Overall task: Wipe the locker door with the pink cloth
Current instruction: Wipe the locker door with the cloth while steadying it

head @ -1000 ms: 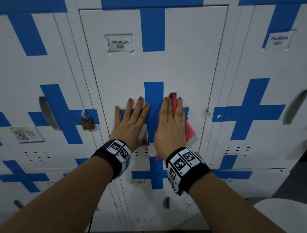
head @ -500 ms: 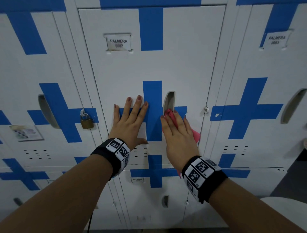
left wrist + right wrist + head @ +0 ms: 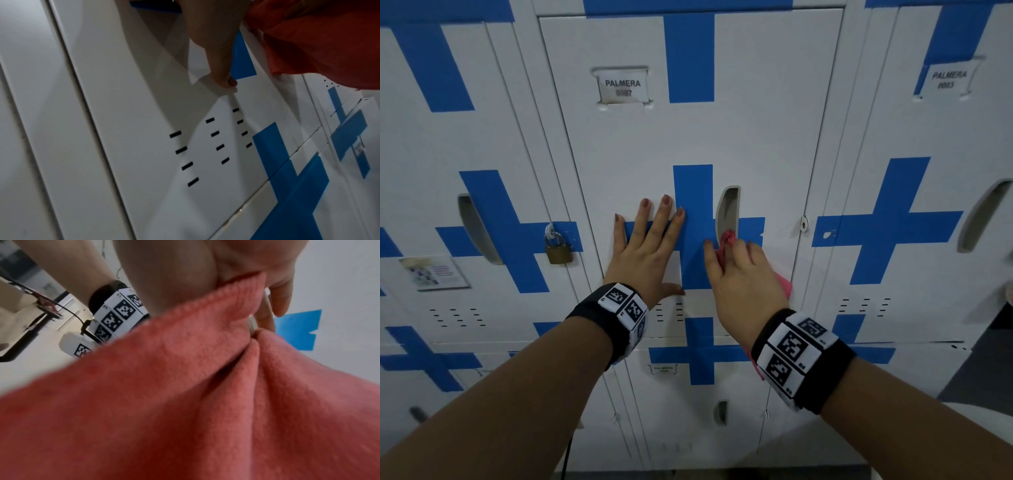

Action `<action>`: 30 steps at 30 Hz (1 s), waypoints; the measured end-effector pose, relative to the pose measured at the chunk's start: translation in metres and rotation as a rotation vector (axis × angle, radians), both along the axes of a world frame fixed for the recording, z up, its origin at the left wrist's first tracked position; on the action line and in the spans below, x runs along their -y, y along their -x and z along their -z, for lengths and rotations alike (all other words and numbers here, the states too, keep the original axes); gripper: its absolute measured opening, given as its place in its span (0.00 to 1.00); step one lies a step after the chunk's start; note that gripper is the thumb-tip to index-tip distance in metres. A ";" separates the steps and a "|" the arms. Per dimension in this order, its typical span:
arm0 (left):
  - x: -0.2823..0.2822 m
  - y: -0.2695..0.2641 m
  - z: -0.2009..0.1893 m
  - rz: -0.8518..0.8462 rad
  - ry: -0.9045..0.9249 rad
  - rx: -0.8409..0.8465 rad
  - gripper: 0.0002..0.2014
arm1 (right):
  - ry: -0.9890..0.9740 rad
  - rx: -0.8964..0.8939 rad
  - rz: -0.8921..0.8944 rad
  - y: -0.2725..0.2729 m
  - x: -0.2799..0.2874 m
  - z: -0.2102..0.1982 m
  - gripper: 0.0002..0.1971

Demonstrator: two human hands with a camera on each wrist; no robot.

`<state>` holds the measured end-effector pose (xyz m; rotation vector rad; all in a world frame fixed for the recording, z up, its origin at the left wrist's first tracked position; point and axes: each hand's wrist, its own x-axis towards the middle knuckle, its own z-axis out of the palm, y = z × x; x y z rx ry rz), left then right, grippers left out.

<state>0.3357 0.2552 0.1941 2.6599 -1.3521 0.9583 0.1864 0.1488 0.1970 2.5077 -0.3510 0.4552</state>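
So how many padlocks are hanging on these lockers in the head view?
1. A brass padlock hangs at the right edge of the locker left of the door being wiped. Others may lie outside the frame.

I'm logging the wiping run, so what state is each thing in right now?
locker door: closed, no padlock on it.
pink cloth: bunched under the right hand, against the door below the handle recess.
left hand: flat on the door, fingers spread.
right hand: pressing the cloth.
padlock: hanging locked on the neighbouring door.

Locker room, probably at a workplace, rows of white metal lockers (image 3: 688, 144) with blue crosses, name labels (image 3: 622, 87), brass padlock (image 3: 558, 251)
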 end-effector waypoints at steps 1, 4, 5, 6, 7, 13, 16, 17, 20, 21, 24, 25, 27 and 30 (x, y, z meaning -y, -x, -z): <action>0.000 0.000 0.000 0.000 0.000 0.002 0.70 | 0.030 -0.019 -0.008 0.000 0.000 -0.002 0.33; 0.000 -0.001 0.000 0.006 0.002 0.005 0.70 | 0.080 -0.067 -0.014 0.000 0.002 -0.006 0.33; 0.000 -0.001 0.000 0.005 0.002 0.007 0.70 | 0.086 -0.076 -0.014 0.000 0.003 -0.007 0.33; 0.000 -0.001 0.001 0.003 0.001 0.010 0.70 | 0.089 -0.085 -0.017 0.000 0.004 -0.007 0.33; 0.000 -0.001 0.001 -0.001 0.000 0.014 0.70 | 0.091 -0.093 -0.025 0.001 0.005 -0.008 0.33; 0.000 -0.001 0.001 0.000 0.004 0.012 0.71 | 0.022 -0.071 -0.061 0.002 0.013 -0.009 0.33; 0.000 -0.001 0.001 -0.007 0.003 0.009 0.71 | -0.095 0.047 -0.100 0.003 0.020 -0.006 0.33; 0.000 -0.001 0.001 -0.009 0.002 0.010 0.71 | -0.126 0.105 -0.139 0.003 0.025 -0.003 0.32; 0.000 -0.001 0.001 -0.008 -0.002 0.007 0.71 | -0.193 0.241 -0.253 0.004 0.034 0.004 0.29; 0.000 -0.001 0.001 -0.007 -0.002 0.005 0.71 | -0.213 0.280 -0.282 0.005 0.034 0.004 0.28; 0.000 0.000 0.000 -0.006 -0.007 0.001 0.71 | -0.284 0.465 -0.344 0.008 0.033 -0.009 0.25; -0.001 0.000 0.000 -0.003 -0.006 0.000 0.70 | -0.301 0.536 -0.350 0.009 0.033 -0.016 0.25; -0.001 0.000 -0.001 -0.001 -0.004 0.000 0.70 | -0.291 0.618 -0.331 0.008 0.034 -0.027 0.27; 0.000 0.000 -0.001 0.001 -0.003 -0.003 0.70 | -0.248 0.520 -0.254 0.001 0.041 -0.024 0.37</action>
